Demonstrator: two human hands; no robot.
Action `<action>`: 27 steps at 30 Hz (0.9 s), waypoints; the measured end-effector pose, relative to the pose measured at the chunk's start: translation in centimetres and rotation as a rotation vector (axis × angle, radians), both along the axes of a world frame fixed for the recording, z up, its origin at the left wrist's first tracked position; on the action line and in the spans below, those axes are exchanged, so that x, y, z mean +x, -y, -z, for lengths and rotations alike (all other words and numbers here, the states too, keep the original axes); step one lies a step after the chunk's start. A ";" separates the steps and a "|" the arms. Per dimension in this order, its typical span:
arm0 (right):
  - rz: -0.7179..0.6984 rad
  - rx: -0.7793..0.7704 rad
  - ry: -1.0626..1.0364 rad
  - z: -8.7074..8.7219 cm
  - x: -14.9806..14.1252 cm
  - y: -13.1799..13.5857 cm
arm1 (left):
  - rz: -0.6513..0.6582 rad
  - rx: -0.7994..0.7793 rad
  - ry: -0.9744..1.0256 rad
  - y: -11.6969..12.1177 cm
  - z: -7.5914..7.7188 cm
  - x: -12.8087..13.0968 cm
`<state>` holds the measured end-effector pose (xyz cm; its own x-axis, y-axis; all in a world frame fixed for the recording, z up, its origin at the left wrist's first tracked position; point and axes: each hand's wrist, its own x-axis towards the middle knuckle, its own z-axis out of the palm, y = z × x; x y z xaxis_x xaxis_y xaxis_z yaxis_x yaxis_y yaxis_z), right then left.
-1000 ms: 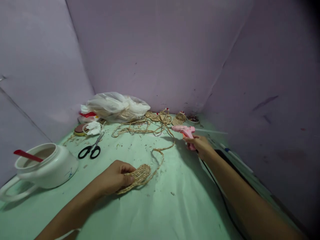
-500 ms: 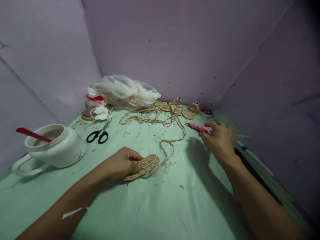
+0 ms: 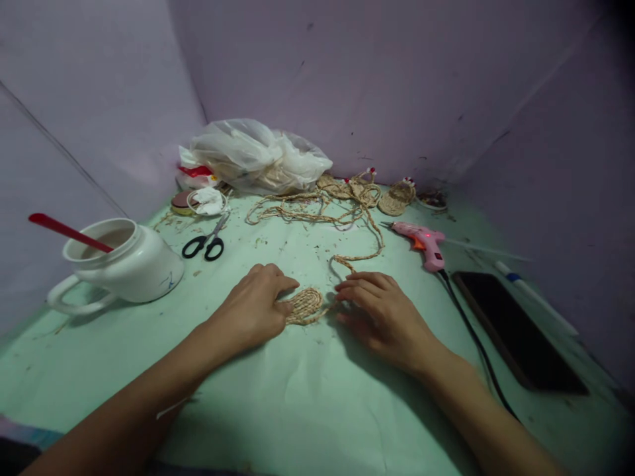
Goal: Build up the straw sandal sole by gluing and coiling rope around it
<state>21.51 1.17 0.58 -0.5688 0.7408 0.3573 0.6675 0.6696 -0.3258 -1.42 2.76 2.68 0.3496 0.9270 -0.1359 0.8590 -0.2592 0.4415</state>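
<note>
A small oval of coiled braided straw cord (image 3: 306, 304), shaped like a little sole, lies on the green tabletop. My left hand (image 3: 255, 305) is closed over its left end, thumb on top, hiding part of it. From the oval, a braided cord (image 3: 364, 256) runs up and back to a loose pile. Just right of the oval, my right hand (image 3: 384, 316) is at the cord with fingers curved and slightly apart. A pink hot glue gun (image 3: 421, 241) with its red light lit lies beyond it, nozzle toward the left.
At left stand a white mug (image 3: 133, 264) with a red-handled utensil and black-handled scissors (image 3: 206, 243). A plastic bag (image 3: 258, 155) and small woven slippers (image 3: 397, 197) sit along the back wall. A phone (image 3: 518, 330) and the glue gun's black cable (image 3: 471, 330) lie at right.
My right hand has let go of the glue gun, leaving it on the table, and come back left to the cord beside the oval. My left hand still holds the oval.
</note>
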 end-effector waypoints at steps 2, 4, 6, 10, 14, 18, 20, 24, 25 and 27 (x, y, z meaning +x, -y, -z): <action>0.013 0.000 0.045 0.2 -0.1 -0.1 | 0.056 -0.005 -0.021 0.3 -0.4 0.1; 0.039 0.006 0.083 0.2 -0.4 0.0 | 0.105 -0.030 -0.054 0.6 -0.8 0.1; 0.068 0.031 0.115 0.3 -0.6 0.0 | 0.125 -0.022 -0.104 0.9 -1.0 0.4; 0.080 0.089 0.142 0.4 -0.9 0.1 | 0.121 0.010 -0.153 1.2 -0.7 1.0; 0.042 0.073 0.178 0.2 -1.1 0.1 | 0.121 0.022 -0.165 1.1 -0.4 1.2; 0.035 0.092 0.239 0.0 -1.2 0.3 | 0.136 0.035 -0.175 1.1 -0.4 1.1; 0.013 0.120 0.208 0.0 -1.1 0.4 | 0.142 0.036 -0.177 1.1 -0.4 1.0; 0.030 0.166 0.115 0.3 -1.2 0.5 | 0.137 0.033 -0.177 1.0 -0.5 1.0; 0.047 0.161 0.094 0.4 -1.3 0.5 | 0.139 0.031 -0.179 1.0 -0.5 1.0; 0.081 0.131 0.043 0.7 -1.5 0.6 | 0.149 0.029 -0.183 1.0 -0.6 1.0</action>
<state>20.03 0.59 -0.13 -0.5261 0.7332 0.4307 0.7322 0.6482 -0.2091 -0.41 1.75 3.24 0.4552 0.8713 -0.1833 0.8752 -0.3998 0.2724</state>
